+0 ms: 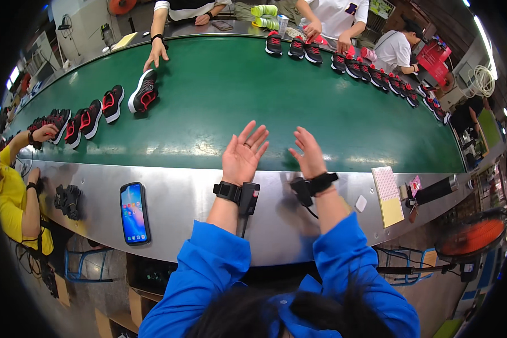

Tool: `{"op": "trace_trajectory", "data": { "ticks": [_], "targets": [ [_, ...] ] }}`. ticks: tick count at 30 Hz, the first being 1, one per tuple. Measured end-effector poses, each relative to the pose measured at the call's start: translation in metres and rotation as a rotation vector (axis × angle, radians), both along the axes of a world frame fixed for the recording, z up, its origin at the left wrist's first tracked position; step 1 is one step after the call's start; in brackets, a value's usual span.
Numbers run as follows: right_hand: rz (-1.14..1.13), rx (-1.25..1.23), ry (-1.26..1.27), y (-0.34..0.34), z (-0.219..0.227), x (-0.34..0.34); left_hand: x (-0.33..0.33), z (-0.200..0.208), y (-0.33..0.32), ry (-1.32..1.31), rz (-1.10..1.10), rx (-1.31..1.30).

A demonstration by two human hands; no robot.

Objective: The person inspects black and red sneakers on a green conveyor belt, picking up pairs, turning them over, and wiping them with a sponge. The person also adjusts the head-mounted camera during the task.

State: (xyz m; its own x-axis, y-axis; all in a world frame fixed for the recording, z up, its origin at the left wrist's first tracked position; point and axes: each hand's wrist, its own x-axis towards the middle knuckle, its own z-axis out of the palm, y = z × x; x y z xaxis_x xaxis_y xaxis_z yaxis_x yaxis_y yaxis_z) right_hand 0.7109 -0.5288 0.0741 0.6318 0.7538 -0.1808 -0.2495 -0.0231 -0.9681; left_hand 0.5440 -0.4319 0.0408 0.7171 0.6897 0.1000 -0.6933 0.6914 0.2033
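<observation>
Green conveyor belt [253, 107] with steel rim [197, 197], workers around it

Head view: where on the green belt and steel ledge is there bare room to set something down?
Bare: the middle of the green belt ahead of the left hand and right hand, and the steel ledge between phone and left wrist. Crowded: shoe rows at left and far right.

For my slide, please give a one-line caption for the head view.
Left hand and right hand raised open and empty above green conveyor belt carrying black-and-red shoes.
</observation>
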Motion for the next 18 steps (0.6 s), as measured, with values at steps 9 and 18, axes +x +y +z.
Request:
{"op": "trace_trajectory", "data": {
  "ticks": [9,18],
  "targets": [
    [0.376,-0.480,0.115,-0.171,0.052,-0.009,-0.005,0.001,0.005,-0.175,0.070,-0.113],
    [-0.003,-0.669,-0.402,-0.197,0.039,0.004,-0.004,0.002,0.003,-0.183,0.065,-0.107]
  ]
}}
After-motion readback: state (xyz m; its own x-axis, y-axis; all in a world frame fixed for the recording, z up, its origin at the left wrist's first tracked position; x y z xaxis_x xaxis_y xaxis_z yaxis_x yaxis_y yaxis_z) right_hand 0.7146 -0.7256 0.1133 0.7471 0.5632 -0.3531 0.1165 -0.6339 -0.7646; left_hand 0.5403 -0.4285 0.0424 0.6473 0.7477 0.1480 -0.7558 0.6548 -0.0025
